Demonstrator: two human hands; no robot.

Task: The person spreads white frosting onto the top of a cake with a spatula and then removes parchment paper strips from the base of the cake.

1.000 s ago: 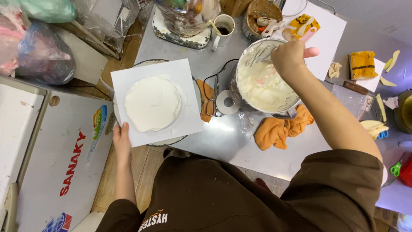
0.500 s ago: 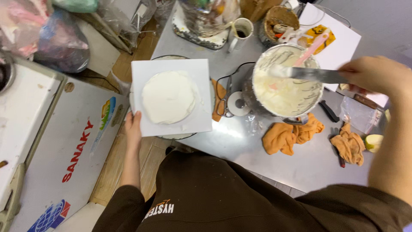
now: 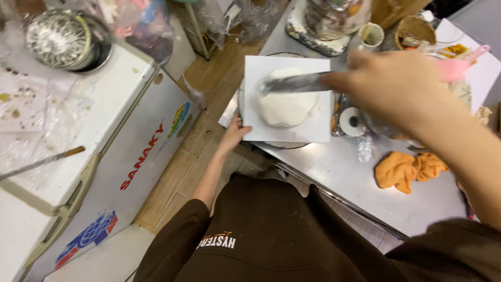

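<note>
**Spreading Over a White Round Cake**

We are looking down at a round cake (image 3: 287, 104) coated in smooth white cream, sitting on a white square board (image 3: 313, 133) at the near left edge of a steel table (image 3: 334, 177). The board is resting on something round, probably a stand, but only slivers of its rim are showing.

Our right hand (image 3: 391, 86) is gripping the handle of a long flat spatula (image 3: 292, 82), closed tightly around it, and the blade is lying across the top of the cake. The blade is blurred, so we cannot tell whether it is touching the cream or carrying any.

Our left hand (image 3: 235, 133) is resting at the board's near left corner, fingers open against the edge rather than clamped.

An orange cloth (image 3: 409, 169) is lying crumpled on the table to the right. The right arm is hiding much of a bowl behind it.
</note>
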